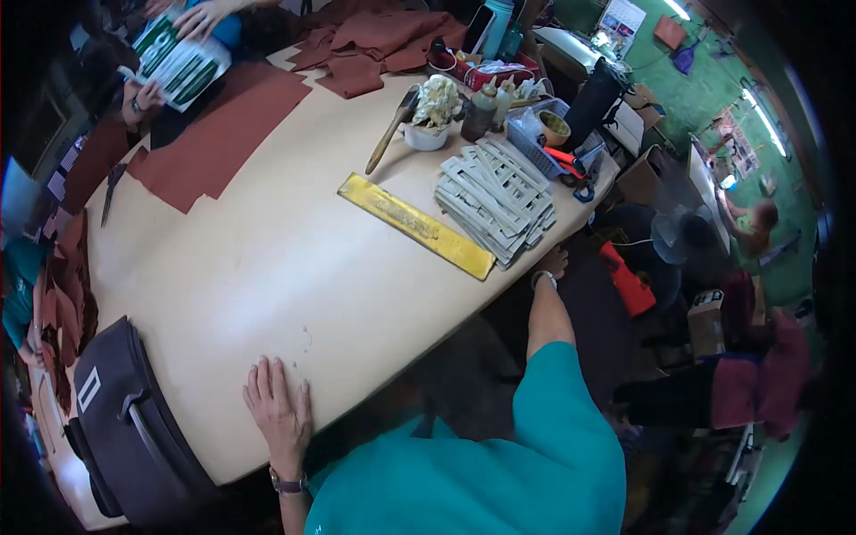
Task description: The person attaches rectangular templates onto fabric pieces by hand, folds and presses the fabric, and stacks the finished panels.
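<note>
My left hand point(278, 410) lies flat on the pale tabletop point(223, 294), fingers stretched out, holding nothing. A dark bag point(134, 410) with a handle and a metal-coloured frame lies to its left. My right hand point(554, 261) is at the table's near edge, beside a stack of pale grey slotted pieces point(499, 198). Its fingers are small and dark in the view, so I cannot make out whether they grip anything. A worn yellow bar point(415, 225) lies on the table to the left of the stack.
Behind the stack stand a white tub point(428, 136) heaped with cream paste, a brush point(392, 129), bottles point(479, 114) and a basket point(535, 143). Red-brown sheets point(223, 134) and scissors point(112, 192) lie farther off. Another person's hands point(203, 18) hold a green-and-white packet point(183, 62).
</note>
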`<action>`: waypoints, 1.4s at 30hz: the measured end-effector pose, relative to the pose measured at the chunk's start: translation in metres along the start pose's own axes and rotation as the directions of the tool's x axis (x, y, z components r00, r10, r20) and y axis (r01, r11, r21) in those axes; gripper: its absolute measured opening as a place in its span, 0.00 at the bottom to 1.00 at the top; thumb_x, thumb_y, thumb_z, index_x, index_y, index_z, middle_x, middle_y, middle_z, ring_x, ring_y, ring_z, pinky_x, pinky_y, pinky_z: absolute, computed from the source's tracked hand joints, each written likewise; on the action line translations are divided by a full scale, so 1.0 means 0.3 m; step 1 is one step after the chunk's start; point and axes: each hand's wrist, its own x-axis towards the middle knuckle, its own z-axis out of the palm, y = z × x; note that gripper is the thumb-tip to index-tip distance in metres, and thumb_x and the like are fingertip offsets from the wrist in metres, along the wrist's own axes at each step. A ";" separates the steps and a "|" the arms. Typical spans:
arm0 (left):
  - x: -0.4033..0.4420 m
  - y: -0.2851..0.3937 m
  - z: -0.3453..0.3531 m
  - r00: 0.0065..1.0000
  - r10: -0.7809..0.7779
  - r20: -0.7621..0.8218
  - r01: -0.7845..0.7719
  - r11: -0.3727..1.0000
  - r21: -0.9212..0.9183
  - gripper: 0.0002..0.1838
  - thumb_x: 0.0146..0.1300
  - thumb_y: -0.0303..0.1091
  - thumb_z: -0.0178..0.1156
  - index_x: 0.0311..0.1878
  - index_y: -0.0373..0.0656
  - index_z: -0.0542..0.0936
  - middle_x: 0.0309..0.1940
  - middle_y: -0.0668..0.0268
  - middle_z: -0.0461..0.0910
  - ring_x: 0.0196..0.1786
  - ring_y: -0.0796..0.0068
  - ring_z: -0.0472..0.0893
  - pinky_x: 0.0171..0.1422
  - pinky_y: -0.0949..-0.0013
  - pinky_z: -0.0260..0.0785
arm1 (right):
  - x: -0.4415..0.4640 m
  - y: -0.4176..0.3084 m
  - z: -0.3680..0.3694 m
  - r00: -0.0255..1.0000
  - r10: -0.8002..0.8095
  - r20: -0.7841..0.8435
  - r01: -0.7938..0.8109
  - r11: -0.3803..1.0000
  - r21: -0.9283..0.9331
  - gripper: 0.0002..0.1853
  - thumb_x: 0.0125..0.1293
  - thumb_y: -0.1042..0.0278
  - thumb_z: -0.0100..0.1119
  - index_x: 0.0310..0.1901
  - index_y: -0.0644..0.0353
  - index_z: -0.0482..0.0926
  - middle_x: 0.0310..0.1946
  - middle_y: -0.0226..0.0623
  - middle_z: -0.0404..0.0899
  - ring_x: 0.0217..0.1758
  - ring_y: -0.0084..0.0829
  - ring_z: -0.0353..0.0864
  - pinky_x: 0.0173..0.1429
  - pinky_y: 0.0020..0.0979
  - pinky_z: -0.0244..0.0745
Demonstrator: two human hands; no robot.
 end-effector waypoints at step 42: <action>0.141 0.133 -0.042 0.982 0.050 -0.183 -0.182 0.535 -0.825 0.56 0.46 0.39 0.73 0.70 0.31 0.45 0.67 0.46 0.54 0.70 0.53 0.56 0.73 0.61 0.51 | -0.847 -0.596 -0.837 0.060 -0.942 -0.329 0.636 -0.218 0.740 0.12 0.66 0.71 0.50 0.47 0.63 0.79 0.45 0.36 0.81 0.46 0.24 0.79 0.53 0.23 0.72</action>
